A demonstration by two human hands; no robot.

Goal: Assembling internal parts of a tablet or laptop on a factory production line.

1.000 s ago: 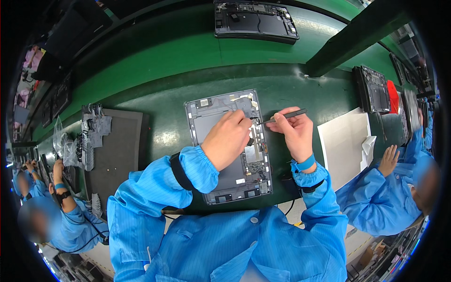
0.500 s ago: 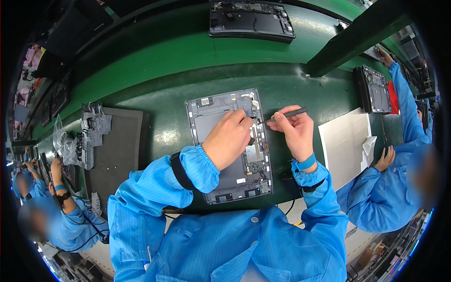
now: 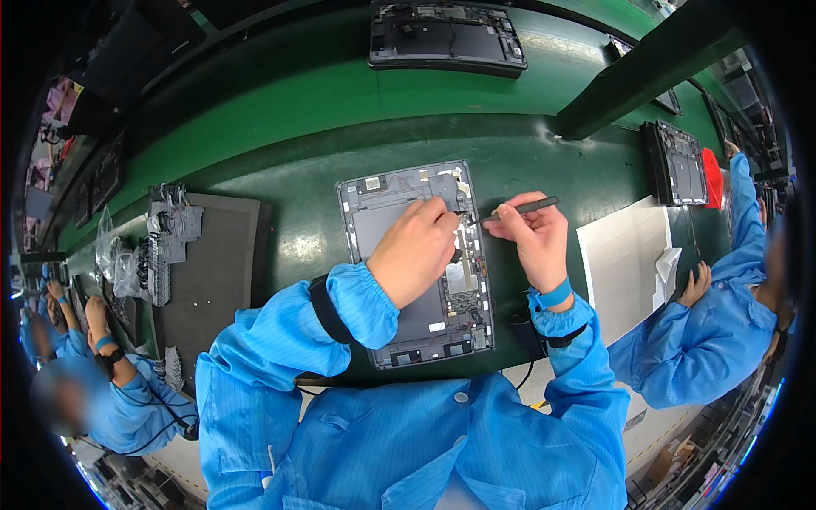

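- The flat, grey, hard-cased open computer (image 3: 425, 310) is lying on the smooth, dark green table (image 3: 527, 153), right in front of the person. No clamp is showing around it, so it might slide if a hand is pushing too hard.
- The bare left hand (image 3: 414, 253) is leaning over the computer, its fingers bent and bunched close. If it is pressing down heavily, it could squash small parts below.
- The bare right hand (image 3: 537, 236) is hanging just beside the computer's right edge, with thumb and fingers pinching the thin, dark, stick-shaped tool (image 3: 535, 205). If this hand is shaking, the tool could slip.
- The narrow, dark board with tiny parts (image 3: 463, 303) is sitting open on the right side, so a slip could scratch it.
- The left hand and its blue cloth sleeve (image 3: 361, 306) are covering much of the computer, so that part is hiding.
- The left fingertips are tucking out of clear sight. I cannot tell if they are pinching something or only pressing.
- The tool's tip is looking too tiny to make out. I cannot tell if it is touching any of the parts.
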